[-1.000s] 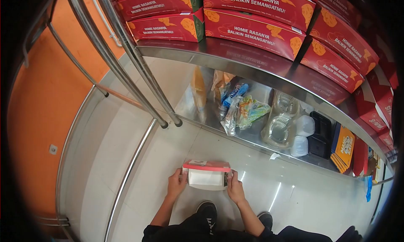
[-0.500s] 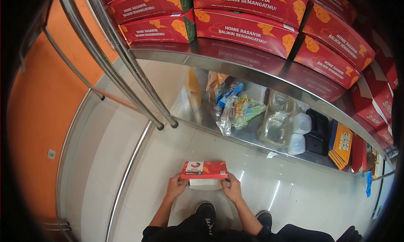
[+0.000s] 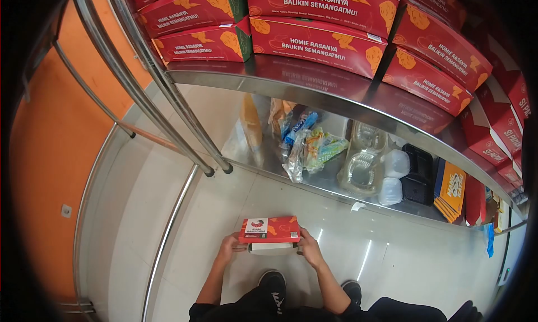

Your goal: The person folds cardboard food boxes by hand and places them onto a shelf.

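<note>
Between my two hands is a red cardboard food box (image 3: 280, 228) with a printed white logo panel on its lid. Its white inner flap (image 3: 273, 246) shows on the side towards me, so the lid is not fully closed down there. My left hand (image 3: 230, 246) grips the box at its left end, fingers curled round the edge. At the right end, my right hand (image 3: 309, 246) grips it in the same way. The box is held above the floor, in front of my shoes (image 3: 273, 280).
A steel counter (image 3: 224, 80) ahead carries stacked red boxes (image 3: 319, 45). Its lower shelf holds plastic bags (image 3: 322, 148), clear containers (image 3: 361, 171), white foam boxes (image 3: 391, 191), black trays (image 3: 419, 176) and orange cartons (image 3: 451, 190). Metal rails (image 3: 162, 243) stand at left beside an orange panel (image 3: 42, 204).
The lid of the box has tilted, so more of its printed top faces me. Both hands keep their hold, and the whole view has shifted slightly.
</note>
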The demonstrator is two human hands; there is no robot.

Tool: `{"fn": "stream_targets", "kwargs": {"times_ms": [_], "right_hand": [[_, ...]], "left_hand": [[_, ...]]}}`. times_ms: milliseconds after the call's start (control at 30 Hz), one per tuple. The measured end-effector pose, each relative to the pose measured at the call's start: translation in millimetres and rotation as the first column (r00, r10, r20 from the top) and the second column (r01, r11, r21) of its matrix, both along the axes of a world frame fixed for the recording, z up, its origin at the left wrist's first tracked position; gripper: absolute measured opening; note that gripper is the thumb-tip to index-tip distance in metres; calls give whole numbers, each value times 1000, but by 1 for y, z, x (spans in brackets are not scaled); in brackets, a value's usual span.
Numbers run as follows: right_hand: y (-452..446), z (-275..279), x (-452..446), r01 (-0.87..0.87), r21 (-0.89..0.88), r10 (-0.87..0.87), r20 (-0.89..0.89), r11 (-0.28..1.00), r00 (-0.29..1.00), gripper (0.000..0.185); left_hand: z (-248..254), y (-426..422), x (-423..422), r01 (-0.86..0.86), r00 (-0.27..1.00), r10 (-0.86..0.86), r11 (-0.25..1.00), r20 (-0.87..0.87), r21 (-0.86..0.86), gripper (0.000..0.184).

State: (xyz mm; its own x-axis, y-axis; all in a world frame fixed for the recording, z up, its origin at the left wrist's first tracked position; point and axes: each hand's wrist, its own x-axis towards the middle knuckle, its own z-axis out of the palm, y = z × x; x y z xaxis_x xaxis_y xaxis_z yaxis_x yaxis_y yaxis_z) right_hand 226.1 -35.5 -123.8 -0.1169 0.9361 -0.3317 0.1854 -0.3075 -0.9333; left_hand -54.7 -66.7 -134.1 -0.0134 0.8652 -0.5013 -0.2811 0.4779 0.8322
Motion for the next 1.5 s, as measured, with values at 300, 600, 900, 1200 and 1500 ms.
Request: {"fn": "stream_targets", "kwargs": {"times_ms": [300,600,900,1200,1500], "right_hand": [[32,22,5,-66,-431,28,-95,900,995,41],[43,7,14,-25,-508,-108,-229,861,967,33],[52,10,15,-115,-634,-70,-259,764,963,31],[22,-39,9,-71,-424,-131,-429,903,894,28],[10,-44,-4,75,-177,-102,-153,981,983,38]], "left_hand": [[-3,26,2,63,965,-101,985,-243,-158,52],[20,27,11,-66,991,39,976,-130,-210,36],[14,31,7,-34,998,48,940,34,-340,36],[-5,18,12,-88,968,111,990,227,-106,32],[-33,-7,17,201,878,-50,941,-476,271,59]]}}
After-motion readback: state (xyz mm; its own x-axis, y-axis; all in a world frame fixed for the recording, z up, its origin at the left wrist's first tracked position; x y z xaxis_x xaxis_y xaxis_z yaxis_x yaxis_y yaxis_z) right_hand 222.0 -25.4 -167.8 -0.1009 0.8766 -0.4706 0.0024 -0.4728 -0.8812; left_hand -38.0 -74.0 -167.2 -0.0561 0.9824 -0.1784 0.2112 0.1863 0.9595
